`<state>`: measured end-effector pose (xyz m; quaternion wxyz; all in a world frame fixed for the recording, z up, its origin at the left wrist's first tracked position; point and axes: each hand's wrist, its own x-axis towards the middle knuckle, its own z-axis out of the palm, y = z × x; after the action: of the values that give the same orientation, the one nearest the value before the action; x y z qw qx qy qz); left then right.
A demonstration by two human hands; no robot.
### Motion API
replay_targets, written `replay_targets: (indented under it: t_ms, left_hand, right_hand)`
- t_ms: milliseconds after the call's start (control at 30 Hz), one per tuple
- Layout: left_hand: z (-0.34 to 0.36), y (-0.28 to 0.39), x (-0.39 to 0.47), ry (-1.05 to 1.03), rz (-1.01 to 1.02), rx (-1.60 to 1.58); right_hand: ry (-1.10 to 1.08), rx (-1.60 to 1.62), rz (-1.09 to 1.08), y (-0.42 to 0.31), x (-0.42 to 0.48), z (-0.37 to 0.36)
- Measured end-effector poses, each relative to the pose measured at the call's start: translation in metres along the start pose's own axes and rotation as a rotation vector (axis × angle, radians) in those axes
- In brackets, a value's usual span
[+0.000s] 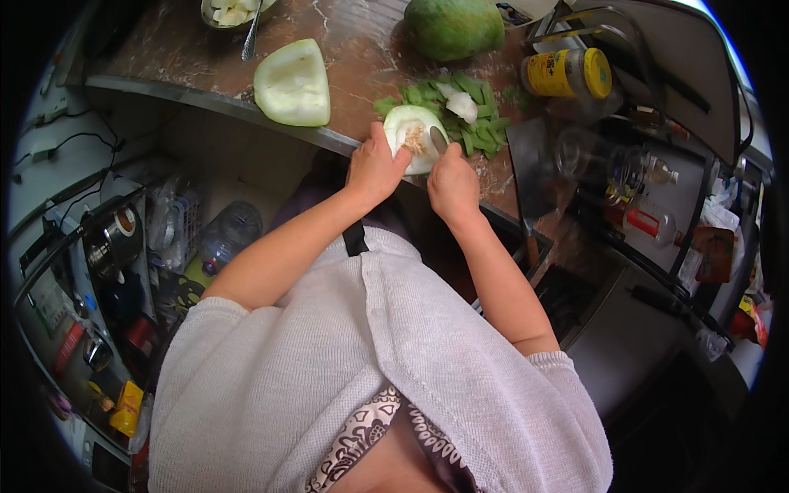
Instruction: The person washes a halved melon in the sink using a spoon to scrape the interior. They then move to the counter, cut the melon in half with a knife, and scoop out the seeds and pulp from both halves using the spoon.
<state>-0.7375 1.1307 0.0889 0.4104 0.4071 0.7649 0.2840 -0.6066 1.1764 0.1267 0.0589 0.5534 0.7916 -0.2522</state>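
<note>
Near the counter's front edge, my left hand [376, 165] grips the left side of a pale melon or gourd piece [408, 123] whose seedy core faces up. My right hand [454, 183] is closed around a small tool, mostly hidden in the fist; its dark metal blade [438, 140] lies against the right part of the pulp. Green peel strips [486, 126] are heaped behind and to the right, with a whitish pulp lump [462, 107] on them. To the left rests a hollowed, peeled piece [293, 86]. A large green-skinned piece [454, 28] sits at the back.
A bowl of pale chunks [231, 13] with a metal utensil [250, 40] stands at the back left. To the right are a yellow-lidded jar [567, 73] and a broad-bladed cleaver [531, 166]. The stone counter's edge [228, 111] runs in front.
</note>
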Motion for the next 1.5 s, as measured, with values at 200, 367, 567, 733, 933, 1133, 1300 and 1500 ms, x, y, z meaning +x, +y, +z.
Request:
replay_targets:
  t_ms: [200,367,567,733,933,1133,1300,1500]
  left_hand:
    - [0.006,0.002,-0.001,0.057,0.046,0.007]
    - [0.012,-0.006,-0.006,0.094,0.082,-0.043]
    - [0.011,-0.007,-0.002,0.099,0.059,-0.049]
    - [0.014,-0.009,-0.001,0.105,0.069,-0.046]
    - [0.013,-0.005,-0.004,0.100,0.022,-0.117]
    - [0.022,-0.008,-0.005,0.156,0.028,-0.117]
    - [0.025,-0.005,-0.012,0.172,0.005,-0.168]
    - [0.024,-0.007,-0.014,0.162,0.018,-0.182]
  right_hand:
    - [-0.002,0.018,0.061,-0.009,0.011,0.001]
    - [-0.182,0.133,0.006,0.006,0.039,-0.005]
    - [-0.499,0.132,-0.074,0.002,0.054,-0.024]
    - [-0.600,0.221,-0.088,0.022,0.073,-0.017]
    - [-1.080,-0.139,-0.516,0.022,0.114,-0.032]
    - [-1.129,0.196,-0.432,0.027,0.111,-0.023]
    - [-0.342,-0.158,-0.134,-0.005,0.039,0.002]
    - [-0.202,-0.157,-0.085,-0.022,0.022,0.001]
